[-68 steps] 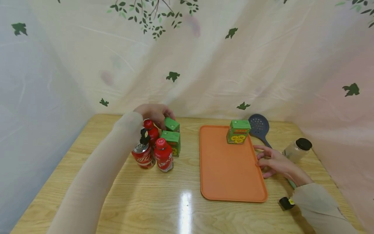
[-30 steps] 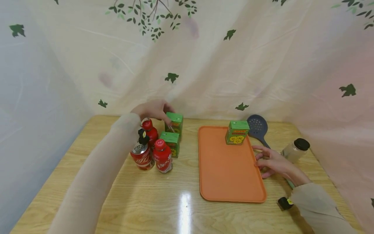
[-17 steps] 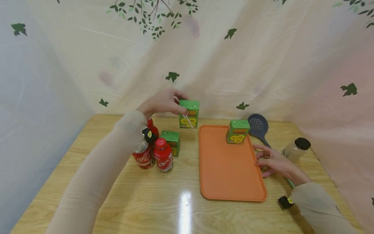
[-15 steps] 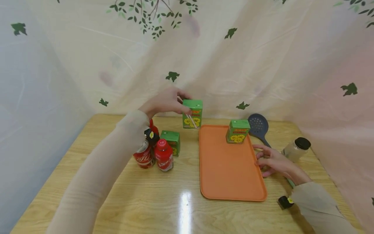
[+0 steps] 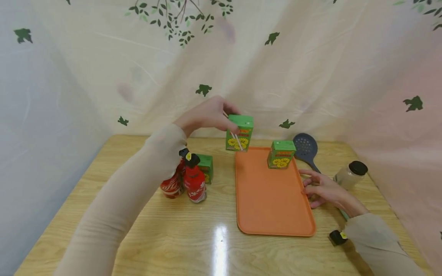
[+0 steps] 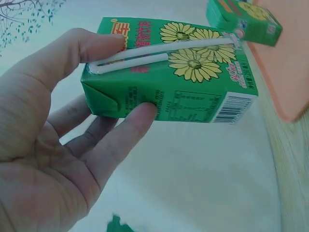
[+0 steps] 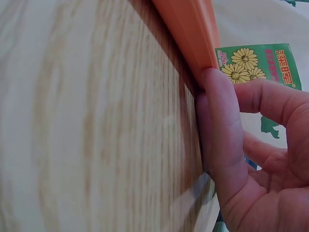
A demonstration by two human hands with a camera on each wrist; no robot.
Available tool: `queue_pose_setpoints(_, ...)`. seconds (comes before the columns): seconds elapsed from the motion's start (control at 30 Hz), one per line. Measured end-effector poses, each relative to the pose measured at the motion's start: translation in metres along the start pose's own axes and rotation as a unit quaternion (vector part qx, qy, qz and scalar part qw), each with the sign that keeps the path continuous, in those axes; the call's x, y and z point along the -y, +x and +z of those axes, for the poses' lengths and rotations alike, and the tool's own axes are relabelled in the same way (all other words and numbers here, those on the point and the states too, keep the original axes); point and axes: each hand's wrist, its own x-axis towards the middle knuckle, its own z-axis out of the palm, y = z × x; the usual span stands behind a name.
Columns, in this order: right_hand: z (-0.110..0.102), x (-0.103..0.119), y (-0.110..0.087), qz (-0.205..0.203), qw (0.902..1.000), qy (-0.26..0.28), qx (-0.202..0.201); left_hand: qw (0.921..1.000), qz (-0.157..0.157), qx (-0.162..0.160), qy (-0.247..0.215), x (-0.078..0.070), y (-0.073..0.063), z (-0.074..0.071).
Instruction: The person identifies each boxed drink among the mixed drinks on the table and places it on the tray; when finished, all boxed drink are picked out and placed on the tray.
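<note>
Pinching 1 green carton point(image 5: 243, 140) near its top, beside the far-left corner of the tray point(image 5: 269, 207), the left hand point(image 5: 212, 114) could drop it if that fingertip hold slips, while the right hand point(image 5: 326, 190) loosely touches the tray's right rim.

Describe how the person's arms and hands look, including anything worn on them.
The left sleeve and the right sleeve are long, pale beige and lightly creased, reaching to the wrists. By each cuff sits a small black device with a yellow mark: the left device and the right device. The left hand and the right hand wear no gloves.
</note>
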Motion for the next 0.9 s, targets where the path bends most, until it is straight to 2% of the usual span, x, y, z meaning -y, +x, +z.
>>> queue_pose_setpoints(0.1,-0.001,-0.001,0.000,0.005,1.0000,0.002,-0.001,0.9998,-0.013,0.002,-0.016,-0.010,0.005,0.007)
queue_pose_setpoints(0.23,-0.002,-0.002,0.000,0.003,1.0000,0.003,0.001,0.9991,-0.020,-0.012,-0.035,-0.023,0.013,0.020)
queue_pose_setpoints(0.4,-0.001,-0.003,0.000,0.001,1.0000,0.006,0.005,0.9973,-0.032,-0.033,-0.058,-0.028,0.022,0.035)
queue_pose_setpoints(0.6,-0.001,-0.002,0.000,-0.001,1.0000,0.006,0.005,0.9929,-0.067,-0.047,-0.086,-0.022,0.026,0.052)
queue_pose_setpoints(0.73,-0.001,-0.001,-0.001,0.000,1.0000,0.002,0.002,0.9904,-0.086,-0.050,-0.096,-0.013,0.028,0.065)
queue_pose_setpoints(0.9,-0.001,-0.001,-0.001,-0.001,1.0000,-0.001,0.000,0.9914,-0.094,-0.057,-0.072,0.003,0.033,0.081)
